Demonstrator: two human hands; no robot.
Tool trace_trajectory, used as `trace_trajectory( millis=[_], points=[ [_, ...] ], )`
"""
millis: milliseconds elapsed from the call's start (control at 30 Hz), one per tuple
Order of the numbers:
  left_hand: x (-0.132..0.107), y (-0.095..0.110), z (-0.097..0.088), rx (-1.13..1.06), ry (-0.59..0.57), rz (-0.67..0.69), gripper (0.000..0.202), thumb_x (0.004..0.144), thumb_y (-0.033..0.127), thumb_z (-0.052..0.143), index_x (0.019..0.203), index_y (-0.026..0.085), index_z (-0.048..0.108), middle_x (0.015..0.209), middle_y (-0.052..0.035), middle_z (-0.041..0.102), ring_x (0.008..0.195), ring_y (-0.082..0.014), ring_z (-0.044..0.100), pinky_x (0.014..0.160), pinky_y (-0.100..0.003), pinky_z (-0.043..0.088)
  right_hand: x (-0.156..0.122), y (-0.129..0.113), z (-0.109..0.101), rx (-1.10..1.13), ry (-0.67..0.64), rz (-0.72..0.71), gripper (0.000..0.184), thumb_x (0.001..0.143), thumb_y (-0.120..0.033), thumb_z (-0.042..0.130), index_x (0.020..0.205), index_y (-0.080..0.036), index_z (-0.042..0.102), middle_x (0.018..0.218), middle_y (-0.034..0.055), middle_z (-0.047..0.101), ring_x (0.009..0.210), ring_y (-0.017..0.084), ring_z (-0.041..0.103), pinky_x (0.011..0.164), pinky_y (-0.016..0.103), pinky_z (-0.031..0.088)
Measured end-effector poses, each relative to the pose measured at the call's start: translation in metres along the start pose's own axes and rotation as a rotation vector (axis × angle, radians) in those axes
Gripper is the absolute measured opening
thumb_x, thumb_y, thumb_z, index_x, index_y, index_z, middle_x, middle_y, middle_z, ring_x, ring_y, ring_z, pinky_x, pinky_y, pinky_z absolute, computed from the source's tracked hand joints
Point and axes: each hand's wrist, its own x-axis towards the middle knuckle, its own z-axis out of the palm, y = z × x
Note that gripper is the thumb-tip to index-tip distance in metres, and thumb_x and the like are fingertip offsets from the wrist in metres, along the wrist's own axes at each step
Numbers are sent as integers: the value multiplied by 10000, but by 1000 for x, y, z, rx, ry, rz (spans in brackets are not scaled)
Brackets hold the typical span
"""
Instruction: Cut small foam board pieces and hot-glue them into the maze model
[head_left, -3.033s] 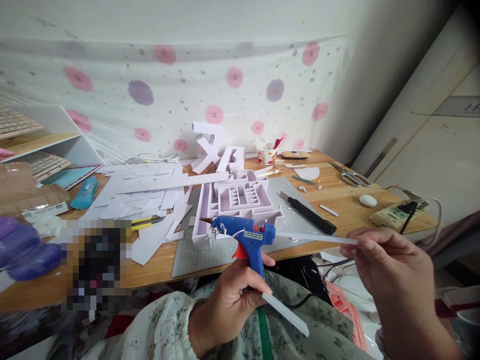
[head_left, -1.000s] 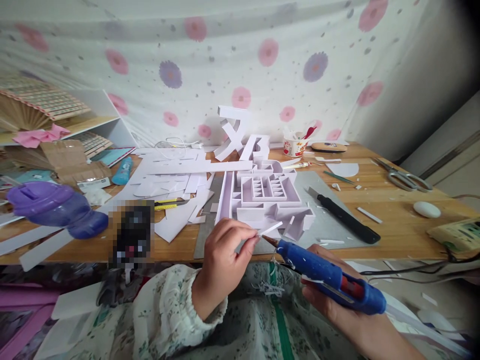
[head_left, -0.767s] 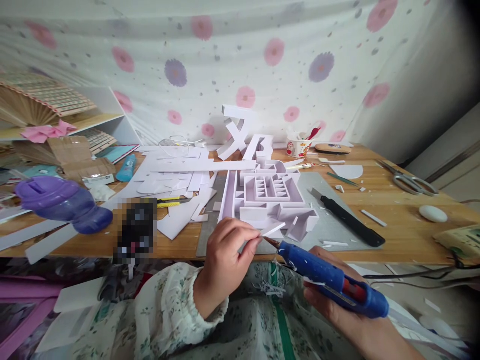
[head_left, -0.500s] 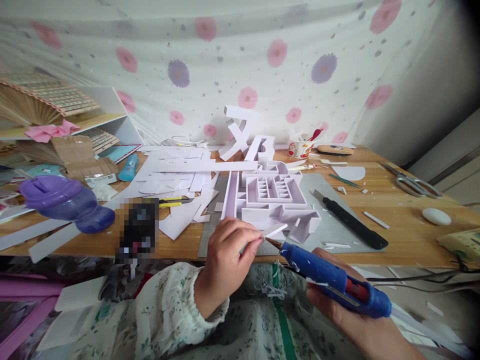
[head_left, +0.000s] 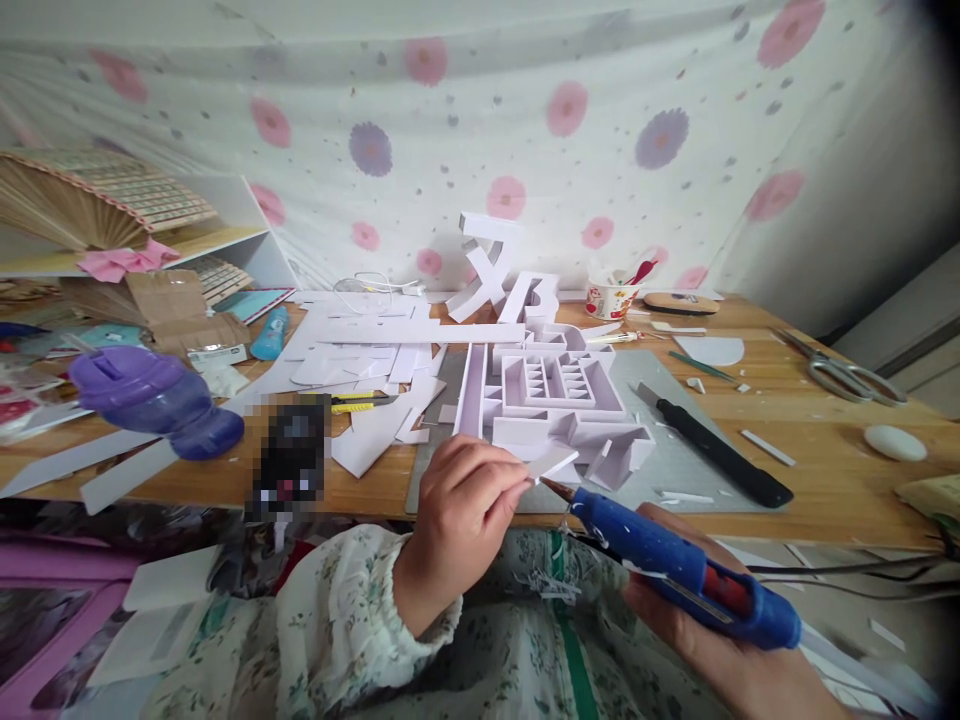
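Gluing step: the left hand [head_left: 457,505] pinches a white foam-board strip [head_left: 552,463] while the right hand [head_left: 720,665] grips the blue glue gun [head_left: 675,570], its nozzle at the strip's edge, which calls for steadiness.

No lettering is coming through legibly: the label on the blue glue gun [head_left: 679,575] is showing only as a pale strip, the red print on the paper cup [head_left: 613,300] is blurring, and the cardboard's white tag [head_left: 216,353] is looking too small.

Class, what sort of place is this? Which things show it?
Likely a home craft desk: a white foam-board model on a cutting mat, scissors, and a blue glue gun in the right hand.
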Motion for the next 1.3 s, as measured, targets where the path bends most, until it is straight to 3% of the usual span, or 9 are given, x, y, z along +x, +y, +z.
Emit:
trace_trajectory(
  millis=[133, 333, 567, 833, 1300],
  points=[
    [0, 0, -2, 15, 2, 9, 159, 808, 33, 683, 871, 175, 655, 800, -47, 722, 785, -184, 629, 737, -338, 517, 2, 3, -3, 3, -89, -32, 166, 825, -396, 644, 797, -232, 634, 694, 4, 597, 588, 170, 574, 550, 261, 513],
    [0, -2, -2, 39, -9, 17, 165, 808, 29, 680, 881, 175, 653, 802, -54, 725, 787, -192, 629, 738, -351, 518, -1, -12, -3, -16, 2, -6, 257, 849, -448, 613, 686, -251, 594, 698, 21, 610, 651, 210, 621, 572, 291, 518],
    [0, -1, -3, 47, -13, 28, 175, 804, 27, 685, 889, 177, 654, 802, -50, 725, 784, -188, 622, 737, -351, 521, 3, -19, -6, -28, -61, -110, 185, 870, -366, 587, 717, -262, 576, 690, 7, 632, 620, 196, 635, 580, 279, 559],
    [0, -1, -6, 50, 2, 37, 161, 809, 33, 684, 882, 175, 660, 803, -50, 721, 798, -187, 621, 740, -346, 523, -1, -16, -6, -106, 50, -1, 233, 833, -433, 605, 670, -266, 608, 634, 0, 613, 605, 204, 637, 551, 280, 543],
    [3, -1, -16, 33, 12, 19, 166, 820, 65, 674, 873, 222, 688, 806, -27, 731, 777, -174, 649, 724, -320, 544, -5, -7, -13, -65, 37, 48, 205, 847, -431, 627, 743, -259, 667, 684, 10, 619, 661, 212, 634, 588, 300, 550]
  ],
)
